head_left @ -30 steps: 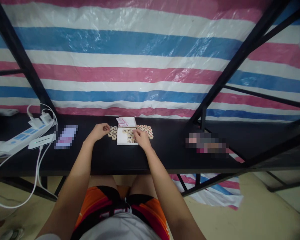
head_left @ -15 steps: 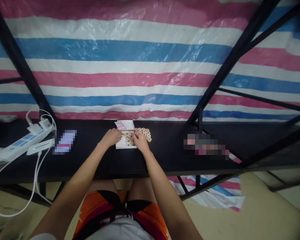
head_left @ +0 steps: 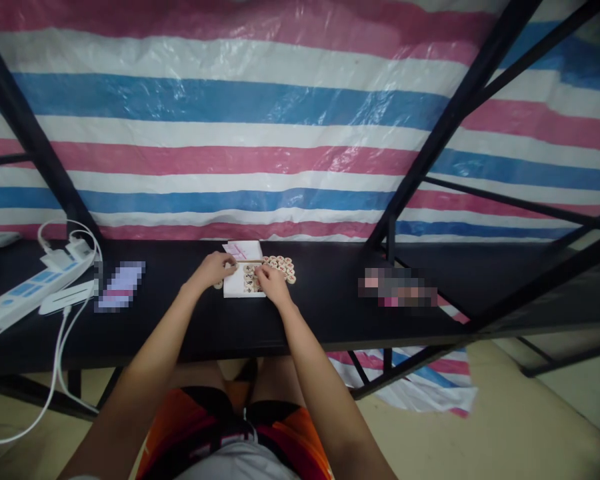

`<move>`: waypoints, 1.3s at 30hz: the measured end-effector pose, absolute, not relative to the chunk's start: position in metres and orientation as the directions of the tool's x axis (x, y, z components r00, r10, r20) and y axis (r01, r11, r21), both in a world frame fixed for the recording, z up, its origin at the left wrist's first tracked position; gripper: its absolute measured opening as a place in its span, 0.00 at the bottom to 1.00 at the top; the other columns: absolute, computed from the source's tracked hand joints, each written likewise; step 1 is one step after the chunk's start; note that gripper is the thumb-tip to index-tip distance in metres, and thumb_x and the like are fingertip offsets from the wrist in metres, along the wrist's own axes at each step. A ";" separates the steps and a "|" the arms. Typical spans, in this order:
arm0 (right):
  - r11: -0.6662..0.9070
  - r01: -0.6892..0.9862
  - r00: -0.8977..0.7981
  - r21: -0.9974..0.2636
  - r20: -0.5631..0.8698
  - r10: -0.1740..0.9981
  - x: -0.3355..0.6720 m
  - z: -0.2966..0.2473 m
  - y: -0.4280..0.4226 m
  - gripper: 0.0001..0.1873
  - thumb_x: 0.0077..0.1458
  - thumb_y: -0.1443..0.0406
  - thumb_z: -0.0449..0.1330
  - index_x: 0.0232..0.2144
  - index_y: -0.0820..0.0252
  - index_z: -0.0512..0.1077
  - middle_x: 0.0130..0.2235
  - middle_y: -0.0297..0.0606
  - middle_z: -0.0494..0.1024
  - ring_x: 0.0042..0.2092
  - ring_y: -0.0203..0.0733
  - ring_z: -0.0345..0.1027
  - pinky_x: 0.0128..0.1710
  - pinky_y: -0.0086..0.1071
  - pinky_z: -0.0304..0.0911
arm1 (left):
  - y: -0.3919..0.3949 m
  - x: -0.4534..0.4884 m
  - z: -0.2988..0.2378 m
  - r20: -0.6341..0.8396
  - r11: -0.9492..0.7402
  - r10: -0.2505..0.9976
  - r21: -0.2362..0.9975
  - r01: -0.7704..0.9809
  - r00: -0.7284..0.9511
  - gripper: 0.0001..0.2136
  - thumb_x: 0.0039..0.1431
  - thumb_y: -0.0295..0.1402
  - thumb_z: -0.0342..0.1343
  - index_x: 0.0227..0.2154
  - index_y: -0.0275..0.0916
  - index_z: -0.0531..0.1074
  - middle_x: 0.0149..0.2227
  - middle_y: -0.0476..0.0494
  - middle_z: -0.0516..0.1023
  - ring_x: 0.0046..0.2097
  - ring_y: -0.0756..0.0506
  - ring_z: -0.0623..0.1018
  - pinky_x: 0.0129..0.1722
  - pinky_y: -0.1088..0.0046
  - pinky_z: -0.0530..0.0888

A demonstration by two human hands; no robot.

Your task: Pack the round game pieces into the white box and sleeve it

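A shallow white box [head_left: 233,287] on the black table holds several round, light-coloured Chinese chess pieces [head_left: 249,280] marked with dark characters. My left hand [head_left: 214,269] is at the box's far left edge, fingers and thumb curled towards each other; what lies between them is too small to make out. Just below that hand, a few more pieces [head_left: 219,285] show left of the box. Over the box's right side, my right hand [head_left: 274,285] pinches at a piece, its fingertips partly hiding it. Beyond it, a cluster of loose pieces [head_left: 283,265] with reddish marks lies on the table.
Pink-and-white paper [head_left: 237,251] sits at the box's back. To the left are a blurred phone [head_left: 121,287], a white power strip [head_left: 35,287] and cables. A blurred item [head_left: 397,288] lies right. Black metal posts [head_left: 420,160] and a striped plastic sheet [head_left: 230,157] stand behind.
My left hand has drawn back from over the box to its left edge, uncovering pieces beside it. My right hand stays over the box's right side. The whole view has shifted slightly.
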State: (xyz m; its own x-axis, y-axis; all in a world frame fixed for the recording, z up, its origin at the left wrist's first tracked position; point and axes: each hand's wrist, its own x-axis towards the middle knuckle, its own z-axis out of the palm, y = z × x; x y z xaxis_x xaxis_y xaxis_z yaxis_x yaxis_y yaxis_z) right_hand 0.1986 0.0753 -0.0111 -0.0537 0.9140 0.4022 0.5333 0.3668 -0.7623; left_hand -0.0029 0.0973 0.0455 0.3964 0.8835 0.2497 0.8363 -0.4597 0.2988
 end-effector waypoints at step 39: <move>0.403 0.782 -0.147 -0.474 0.489 0.860 0.191 0.000 0.062 0.16 0.60 0.60 0.49 0.27 0.58 0.72 0.24 0.37 0.73 0.29 0.40 0.65 0.32 0.29 0.53 | 0.067 -0.063 0.016 0.248 -0.433 0.900 0.405 0.805 0.359 0.14 0.50 0.41 0.55 0.36 0.40 0.75 0.37 0.43 0.76 0.41 0.42 0.74 0.44 0.67 0.69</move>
State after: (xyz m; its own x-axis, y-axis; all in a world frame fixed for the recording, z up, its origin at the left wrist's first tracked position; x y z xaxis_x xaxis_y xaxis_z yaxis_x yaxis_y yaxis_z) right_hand 0.1907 0.0618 -0.0004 -0.1472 0.8600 0.4887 0.7824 0.4035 -0.4744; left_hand -0.0632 0.0673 0.0158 0.3593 0.8997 0.2478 0.8054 -0.4330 0.4048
